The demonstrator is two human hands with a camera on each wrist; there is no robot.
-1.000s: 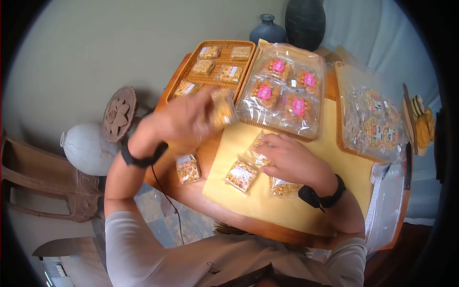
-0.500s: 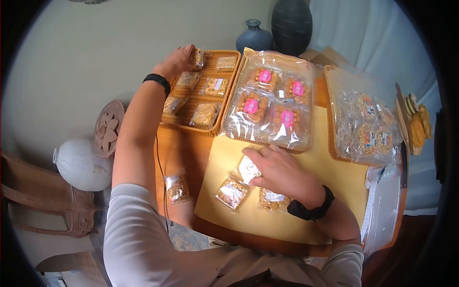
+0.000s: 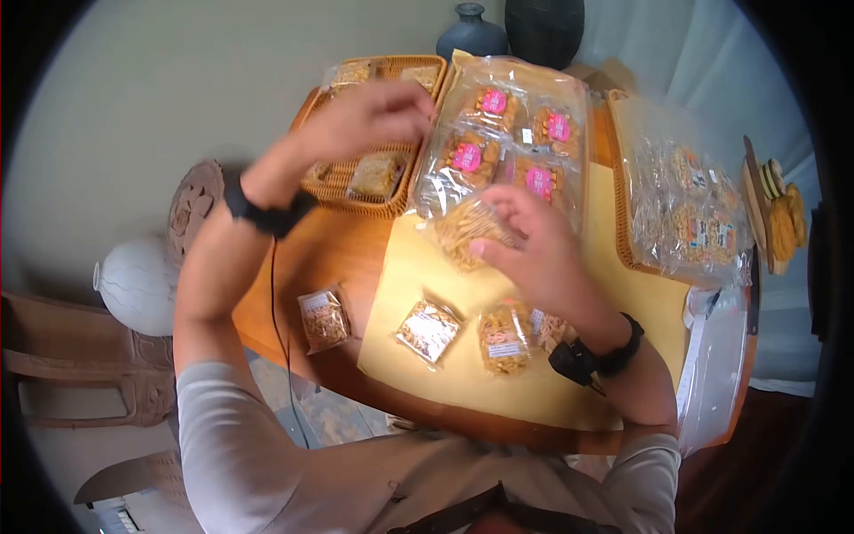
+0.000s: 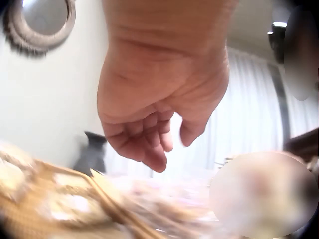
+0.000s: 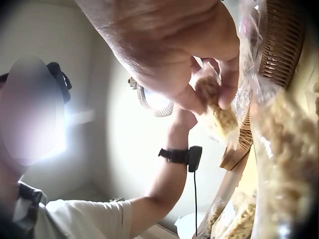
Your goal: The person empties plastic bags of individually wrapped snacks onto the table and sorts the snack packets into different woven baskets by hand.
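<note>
My right hand (image 3: 538, 254) pinches a clear packet of golden snack pieces (image 3: 467, 233) over the front of the middle tray; in the right wrist view the fingers (image 5: 228, 82) and thumb grip the packet (image 5: 219, 117) by its edge. My left hand (image 3: 369, 120) is above the left wicker basket (image 3: 363, 207), empty, with fingers loosely bent in the left wrist view (image 4: 154, 114). Below on the yellow sheet (image 3: 400, 378) are a packet (image 3: 429, 331) and, nearer the right wrist, another packet (image 3: 505, 338) beside a partly hidden one. One more packet (image 3: 324, 320) lies on the bare wood at left.
The middle tray (image 3: 578, 107) holds packets with pink labels. At right stand a wicker basket (image 3: 625, 222) of bagged snacks and a clear plastic container (image 3: 716, 374). Behind are a blue vase (image 3: 471, 37) and a dark vase (image 3: 544, 31). A black cable (image 3: 281, 356) hangs at the left.
My left hand has come back from the left basket's far corner, where a packet now lies. My right hand has lifted a packet off the yellow sheet and moved it up toward the middle tray.
</note>
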